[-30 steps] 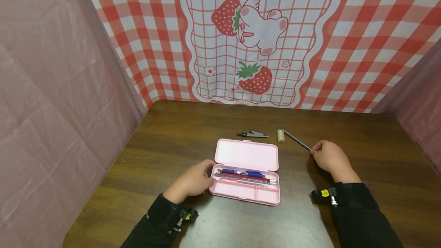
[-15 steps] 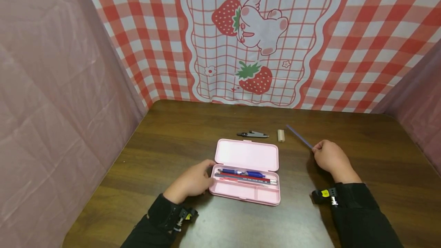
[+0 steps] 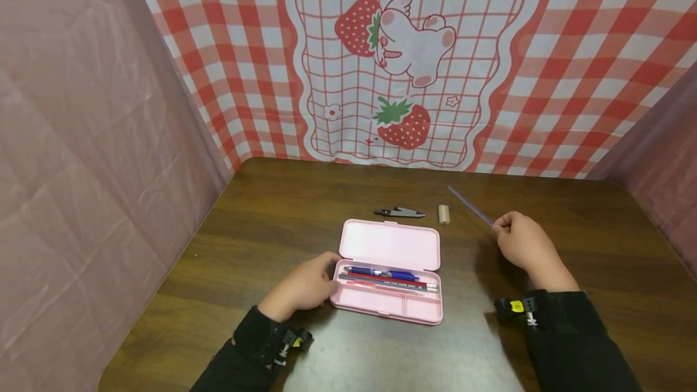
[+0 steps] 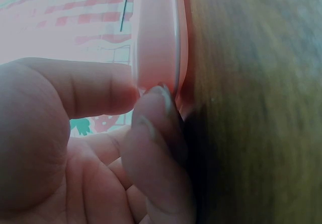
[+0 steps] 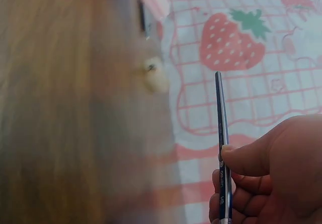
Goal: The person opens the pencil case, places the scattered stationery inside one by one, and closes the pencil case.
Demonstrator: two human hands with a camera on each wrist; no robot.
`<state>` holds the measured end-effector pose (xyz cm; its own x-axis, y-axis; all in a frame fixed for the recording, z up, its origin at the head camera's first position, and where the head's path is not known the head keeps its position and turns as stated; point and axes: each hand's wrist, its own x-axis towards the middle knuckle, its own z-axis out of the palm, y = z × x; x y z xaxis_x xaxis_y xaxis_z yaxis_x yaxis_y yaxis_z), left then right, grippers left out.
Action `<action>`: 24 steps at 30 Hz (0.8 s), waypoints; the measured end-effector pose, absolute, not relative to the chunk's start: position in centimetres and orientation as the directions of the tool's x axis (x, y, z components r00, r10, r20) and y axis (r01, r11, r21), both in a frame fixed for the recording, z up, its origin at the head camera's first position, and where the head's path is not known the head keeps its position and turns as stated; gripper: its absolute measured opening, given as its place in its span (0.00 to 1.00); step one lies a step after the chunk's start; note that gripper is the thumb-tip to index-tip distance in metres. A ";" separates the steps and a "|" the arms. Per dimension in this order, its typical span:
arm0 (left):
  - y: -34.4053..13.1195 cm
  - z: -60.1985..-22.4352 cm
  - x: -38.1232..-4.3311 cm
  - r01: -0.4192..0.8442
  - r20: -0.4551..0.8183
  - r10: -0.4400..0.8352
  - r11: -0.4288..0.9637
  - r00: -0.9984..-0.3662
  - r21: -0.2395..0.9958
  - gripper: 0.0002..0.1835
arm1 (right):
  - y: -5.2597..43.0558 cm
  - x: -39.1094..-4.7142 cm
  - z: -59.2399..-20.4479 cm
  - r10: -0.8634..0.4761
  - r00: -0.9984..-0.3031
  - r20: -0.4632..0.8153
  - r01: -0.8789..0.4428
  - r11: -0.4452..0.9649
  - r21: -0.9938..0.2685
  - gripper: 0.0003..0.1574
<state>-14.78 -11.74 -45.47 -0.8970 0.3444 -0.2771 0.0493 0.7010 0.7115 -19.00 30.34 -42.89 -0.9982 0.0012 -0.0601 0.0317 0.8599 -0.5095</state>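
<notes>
My right hand (image 3: 524, 244) pinches a slim dark blue pencil (image 3: 470, 205) near one end, and its other end points away to the upper left. In the right wrist view the pencil (image 5: 221, 110) shows silver stripes and the print HB, with thumb and fingers around it. The left hand (image 3: 304, 283) grips the left end of a pink pencil case (image 3: 376, 301), whose lid (image 3: 389, 245) lies folded back. Inside the case are a blue pen (image 3: 389, 273) and several pencils (image 3: 403, 284). Close up, left thumb and fingertips pinch the case end (image 4: 157, 43).
Behind the lid lies a grey compass (image 3: 400, 212), with a pale eraser (image 3: 443, 215) to its right. The brown wooden table (image 3: 261, 216) meets a red-checked cloth (image 3: 261, 77) at the back. Pink curtains (image 3: 98, 138) hang at both sides.
The pencil has come away from beside the eraser, its far end now further back. My right hand has moved slightly up and away with it. The left hand stays put at the case.
</notes>
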 end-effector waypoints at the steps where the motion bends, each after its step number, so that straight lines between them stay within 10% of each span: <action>1: -11.8 -45.5 -14.8 0.049 -0.277 0.344 0.700 -0.897 0.712 0.24 | 30.1 -18.9 -42.7 -0.005 -0.999 -0.049 0.021 0.859 -0.512 0.18; 24: -11.8 -45.5 -14.9 0.057 -0.277 0.348 0.707 -0.896 0.705 0.24 | 20.7 -15.3 -40.4 -0.194 -0.976 0.102 -0.219 0.851 -0.477 0.06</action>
